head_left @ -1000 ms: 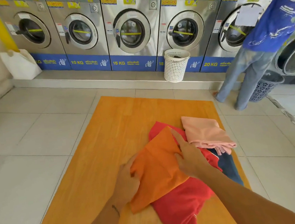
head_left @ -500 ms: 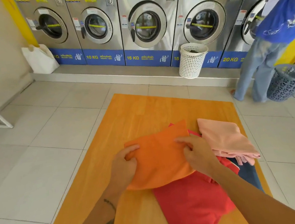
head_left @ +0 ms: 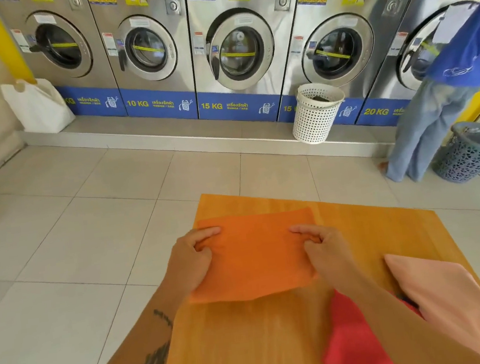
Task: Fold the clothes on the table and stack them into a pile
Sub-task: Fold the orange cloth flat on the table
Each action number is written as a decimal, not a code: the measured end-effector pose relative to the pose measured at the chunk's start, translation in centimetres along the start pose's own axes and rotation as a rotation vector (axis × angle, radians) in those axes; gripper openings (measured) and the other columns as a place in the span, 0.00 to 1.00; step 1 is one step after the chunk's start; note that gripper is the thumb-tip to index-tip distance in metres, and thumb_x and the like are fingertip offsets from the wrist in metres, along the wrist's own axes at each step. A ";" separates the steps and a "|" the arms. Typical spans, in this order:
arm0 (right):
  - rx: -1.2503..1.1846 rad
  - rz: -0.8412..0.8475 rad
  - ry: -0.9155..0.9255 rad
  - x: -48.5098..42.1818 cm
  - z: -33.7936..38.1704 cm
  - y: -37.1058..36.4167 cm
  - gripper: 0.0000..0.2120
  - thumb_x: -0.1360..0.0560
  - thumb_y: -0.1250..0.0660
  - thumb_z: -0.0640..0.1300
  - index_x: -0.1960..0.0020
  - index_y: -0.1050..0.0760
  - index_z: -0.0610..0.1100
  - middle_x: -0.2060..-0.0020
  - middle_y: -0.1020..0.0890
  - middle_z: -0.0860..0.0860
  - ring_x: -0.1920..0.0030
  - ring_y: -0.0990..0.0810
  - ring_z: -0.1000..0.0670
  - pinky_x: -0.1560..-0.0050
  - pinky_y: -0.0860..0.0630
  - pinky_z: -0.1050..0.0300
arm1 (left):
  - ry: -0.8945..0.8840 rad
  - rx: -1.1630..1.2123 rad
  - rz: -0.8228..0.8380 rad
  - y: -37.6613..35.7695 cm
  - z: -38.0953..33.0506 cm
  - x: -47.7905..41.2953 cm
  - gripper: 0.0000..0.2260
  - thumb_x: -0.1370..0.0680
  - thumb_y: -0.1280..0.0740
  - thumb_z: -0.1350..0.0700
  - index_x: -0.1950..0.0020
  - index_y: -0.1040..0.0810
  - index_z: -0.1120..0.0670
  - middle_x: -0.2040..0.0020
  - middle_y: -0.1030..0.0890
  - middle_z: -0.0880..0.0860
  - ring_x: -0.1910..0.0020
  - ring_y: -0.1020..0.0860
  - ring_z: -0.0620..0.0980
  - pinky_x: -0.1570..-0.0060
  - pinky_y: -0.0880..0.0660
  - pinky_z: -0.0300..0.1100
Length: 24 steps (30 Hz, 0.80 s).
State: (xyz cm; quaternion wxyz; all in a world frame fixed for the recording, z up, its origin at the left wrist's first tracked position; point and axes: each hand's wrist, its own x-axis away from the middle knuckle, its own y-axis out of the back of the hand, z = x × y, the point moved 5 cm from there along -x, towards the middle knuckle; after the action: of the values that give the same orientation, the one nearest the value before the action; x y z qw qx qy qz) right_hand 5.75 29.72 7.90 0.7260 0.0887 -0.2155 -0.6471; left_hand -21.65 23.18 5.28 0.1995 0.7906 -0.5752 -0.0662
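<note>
left hand [head_left: 192, 260] pinches orange cloth [head_left: 256, 254] at 9 o'clock edge | right hand [head_left: 325, 247] pinches 3 o'clock edge | cloth flat on table [head_left: 251, 345]

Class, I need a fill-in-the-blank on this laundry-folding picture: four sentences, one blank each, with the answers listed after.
1. Both hands grip the ____ cloth, the left hand at one side and the right hand at the other.
2. The cloth lies on a wooden ____.
3. The pink garment lies partly over a ____ garment.
4. The white basket stands in front of the washing ____.

Answers: orange; table; red; machines
</note>
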 end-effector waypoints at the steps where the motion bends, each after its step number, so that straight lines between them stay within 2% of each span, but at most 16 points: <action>1: 0.009 -0.006 -0.006 -1.4 0.2 -0.5 0.23 0.26 0.42 0.33 0.48 0.16 0.57 0.57 0.15 0.56 0.75 0.27 0.59 0.76 0.31 0.63 | -0.001 -0.001 0.000 -0.1 0.2 -1.6 0.24 0.22 0.41 0.65 0.41 0.20 0.37 0.29 0.28 0.47 0.32 0.29 0.51 0.31 0.32 0.52; 3: 0.025 -0.027 -0.006 -4.0 0.8 -1.2 0.22 0.25 0.42 0.34 0.46 0.17 0.56 0.56 0.15 0.56 0.73 0.26 0.58 0.76 0.29 0.63 | -0.025 -0.008 -0.015 -0.3 0.3 -4.7 0.24 0.22 0.41 0.65 0.41 0.21 0.36 0.30 0.28 0.45 0.32 0.30 0.50 0.30 0.33 0.50; 6: 0.073 -0.046 0.005 -7.5 1.1 -2.1 0.22 0.23 0.43 0.36 0.42 0.20 0.58 0.47 0.18 0.57 0.62 0.21 0.55 0.69 0.24 0.62 | -0.070 -0.032 -0.046 -1.1 1.0 -9.1 0.23 0.22 0.41 0.64 0.39 0.21 0.38 0.33 0.27 0.43 0.34 0.30 0.48 0.33 0.33 0.44; 7: 0.107 -0.016 -0.013 -8.4 0.5 -2.5 0.22 0.23 0.43 0.36 0.38 0.22 0.57 0.42 0.20 0.56 0.56 0.20 0.55 0.63 0.23 0.61 | -0.082 -0.072 -0.034 -1.6 1.5 -10.5 0.23 0.22 0.41 0.64 0.38 0.22 0.39 0.32 0.28 0.44 0.33 0.30 0.49 0.35 0.34 0.42; 9: 0.268 0.119 -0.101 -9.5 -1.9 -3.6 0.23 0.21 0.42 0.40 0.28 0.31 0.54 0.30 0.28 0.50 0.39 0.24 0.48 0.45 0.23 0.53 | -0.088 -0.239 0.053 -3.0 3.2 -12.4 0.22 0.21 0.41 0.62 0.33 0.25 0.42 0.27 0.33 0.48 0.30 0.33 0.52 0.36 0.35 0.42; 11: 0.591 0.257 -0.187 -9.3 -5.0 -4.4 0.30 0.22 0.41 0.46 0.22 0.44 0.55 0.24 0.39 0.49 0.28 0.36 0.42 0.31 0.33 0.41 | -0.111 -0.494 0.093 -4.0 5.1 -13.2 0.21 0.21 0.40 0.57 0.29 0.29 0.43 0.23 0.39 0.51 0.28 0.36 0.55 0.33 0.35 0.48; 13: 0.822 0.240 -0.151 -8.7 -6.5 -4.8 0.32 0.23 0.42 0.51 0.22 0.52 0.59 0.24 0.45 0.51 0.26 0.44 0.40 0.30 0.41 0.35 | -0.197 -0.673 0.016 -4.3 6.1 -13.2 0.20 0.21 0.40 0.52 0.28 0.30 0.42 0.23 0.39 0.53 0.31 0.36 0.56 0.34 0.35 0.53; 16: 0.901 0.204 -0.080 -8.3 -7.0 -5.2 0.33 0.22 0.44 0.54 0.22 0.57 0.59 0.23 0.47 0.52 0.26 0.46 0.41 0.31 0.42 0.34 | -0.279 -0.710 -0.098 -4.1 6.1 -12.7 0.19 0.21 0.39 0.51 0.30 0.27 0.43 0.25 0.38 0.55 0.32 0.36 0.57 0.35 0.35 0.57; 20: 0.695 0.286 -0.122 -7.5 -6.9 -3.8 0.34 0.22 0.42 0.50 0.21 0.55 0.59 0.22 0.48 0.52 0.24 0.46 0.42 0.27 0.40 0.40 | -0.310 -0.770 -0.186 -3.8 4.4 -11.2 0.15 0.24 0.35 0.57 0.37 0.22 0.49 0.26 0.35 0.56 0.31 0.36 0.59 0.36 0.35 0.58; 24: 0.629 0.335 -0.071 -4.3 -6.2 -1.0 0.32 0.23 0.40 0.45 0.22 0.48 0.57 0.26 0.39 0.47 0.29 0.35 0.43 0.32 0.32 0.48 | -0.291 -0.665 -0.198 -4.4 2.2 -7.3 0.16 0.26 0.35 0.59 0.39 0.21 0.51 0.32 0.29 0.55 0.34 0.32 0.57 0.37 0.35 0.56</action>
State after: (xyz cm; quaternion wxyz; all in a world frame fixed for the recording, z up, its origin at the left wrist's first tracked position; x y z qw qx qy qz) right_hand 7.14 32.87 1.13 0.7510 0.2489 -0.4409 -0.4238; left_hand -20.94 30.57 0.65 0.3540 0.7170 -0.4652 -0.3798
